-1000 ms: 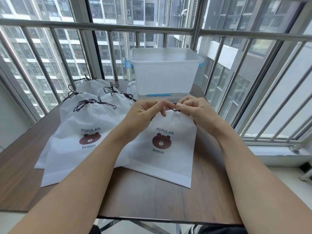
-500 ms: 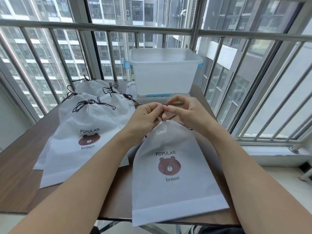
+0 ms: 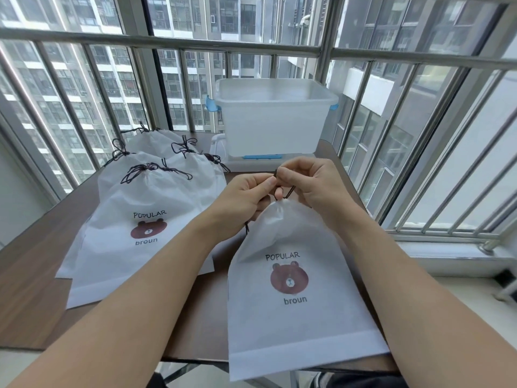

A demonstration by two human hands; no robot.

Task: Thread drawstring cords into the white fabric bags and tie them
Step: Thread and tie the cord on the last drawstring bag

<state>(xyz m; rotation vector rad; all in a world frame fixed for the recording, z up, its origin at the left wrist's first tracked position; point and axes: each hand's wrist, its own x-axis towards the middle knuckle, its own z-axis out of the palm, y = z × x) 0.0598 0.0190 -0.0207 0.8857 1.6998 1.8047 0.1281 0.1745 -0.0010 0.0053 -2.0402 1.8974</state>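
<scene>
The brown wooden tabletop (image 3: 33, 298) carries everything, and the translucent plastic storage bin (image 3: 275, 119) stands at its far edge against the window railing (image 3: 167, 43). Left of centre lies a pile of finished white bear-print bags (image 3: 145, 208), overlapping, their dark cords (image 3: 152, 170) already knotted at the necks. The bag in hand (image 3: 293, 298) lies nearer, its long axis running from the gathered neck under the hands straight toward the person, its bottom hem overhanging the near edge. The left hand (image 3: 246, 197) and the right hand (image 3: 310, 186) meet just above that neck, each grip pinched on the dark drawstring cord (image 3: 289, 191); the fingertips touch. The neck sits directly below the grips, both hands equally near, so tightening the knot looks like a pull outward to either side. One cord end hangs beneath the left wrist. Nothing stands between hands and neck; the bin is just beyond.
</scene>
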